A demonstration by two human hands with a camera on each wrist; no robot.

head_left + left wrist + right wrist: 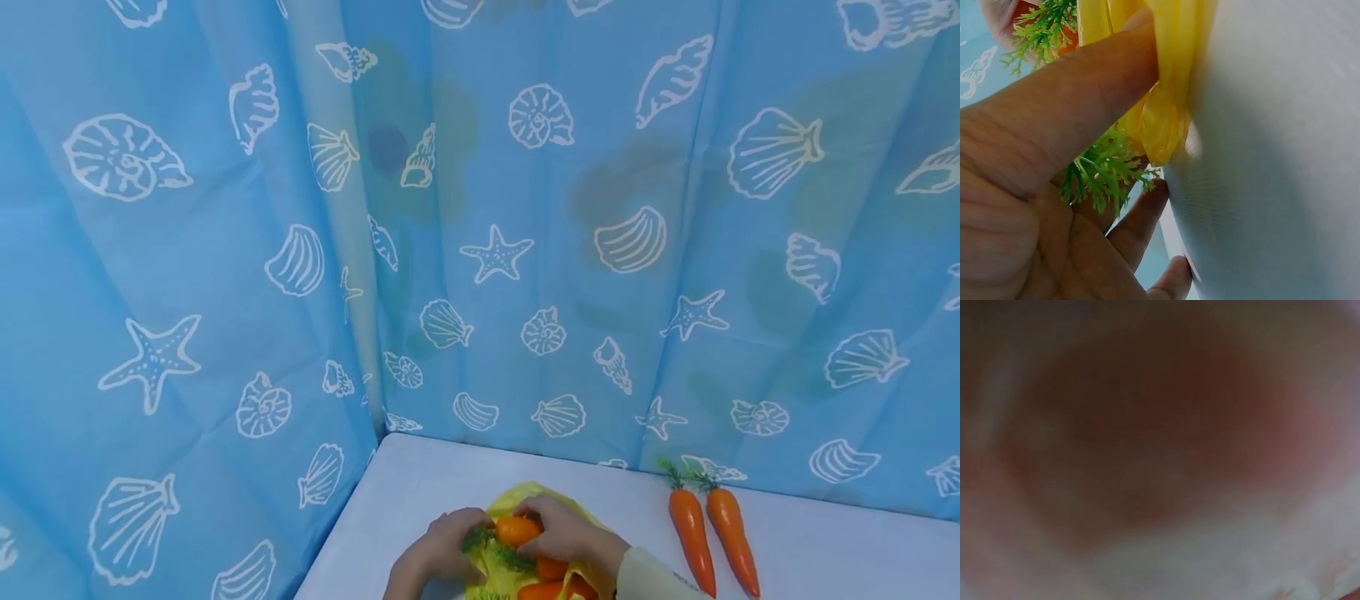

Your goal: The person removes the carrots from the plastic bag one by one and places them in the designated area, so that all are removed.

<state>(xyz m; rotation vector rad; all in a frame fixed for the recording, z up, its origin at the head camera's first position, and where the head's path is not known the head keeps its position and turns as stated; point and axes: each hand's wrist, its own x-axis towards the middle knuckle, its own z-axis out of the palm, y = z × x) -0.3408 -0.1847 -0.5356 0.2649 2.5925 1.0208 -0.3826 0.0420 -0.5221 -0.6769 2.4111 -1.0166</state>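
Note:
A yellow plastic bag (512, 500) lies bunched on the white table in the head view, with several orange carrots (542, 591) and their green tops (512, 558) in it. My right hand (567, 531) reaches over the bag from the right, fingers and thumb around the thick end of a carrot (516, 531). At the bag's left side, my left hand (448, 543) holds its edge. The left wrist view shows the thumb against the yellow plastic (1175, 56), fingers behind, and a leafy carrot top (1107, 165) between. The right wrist view is dark and blurred.
Two carrots (692, 533) with green tops lie side by side on the white table (420, 479), right of the bag. A blue curtain (495, 350) with white shell prints hangs along the table's back and left edges.

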